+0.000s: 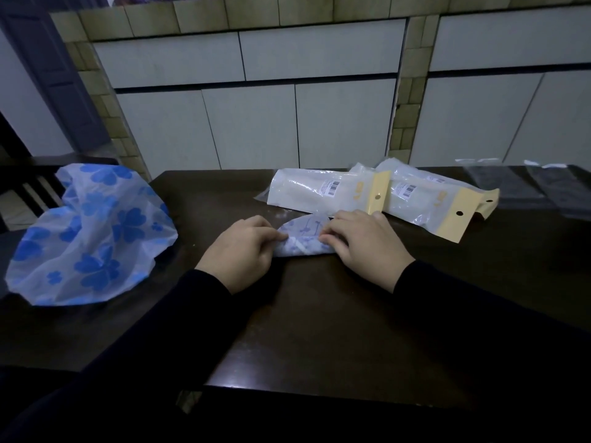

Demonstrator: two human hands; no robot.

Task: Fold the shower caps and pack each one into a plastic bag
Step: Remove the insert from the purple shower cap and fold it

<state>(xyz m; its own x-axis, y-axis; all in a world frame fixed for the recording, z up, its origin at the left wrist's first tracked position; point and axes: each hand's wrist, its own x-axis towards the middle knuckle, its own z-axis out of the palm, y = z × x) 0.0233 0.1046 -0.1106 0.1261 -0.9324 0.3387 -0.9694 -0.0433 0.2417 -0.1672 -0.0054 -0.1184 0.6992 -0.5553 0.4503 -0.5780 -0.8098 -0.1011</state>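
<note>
A small folded shower cap [303, 235], pale with a faint blue print, lies on the dark table [319, 314] between my hands. My left hand [243, 251] pinches its left end with curled fingers. On the right end, my right hand [364, 244] holds the fold with fingertips curled on it. A larger unfolded shower cap [96, 238] with blue flowers lies crumpled at the table's left edge. Packed plastic bags [323, 191] with yellow header cards lie just behind my hands.
Several empty clear plastic bags [511, 187] lie flat at the far right of the table. A dark chair back [28, 183] stands at the left. White cabinet doors [249, 129] and tiled wall rise behind the table's far edge.
</note>
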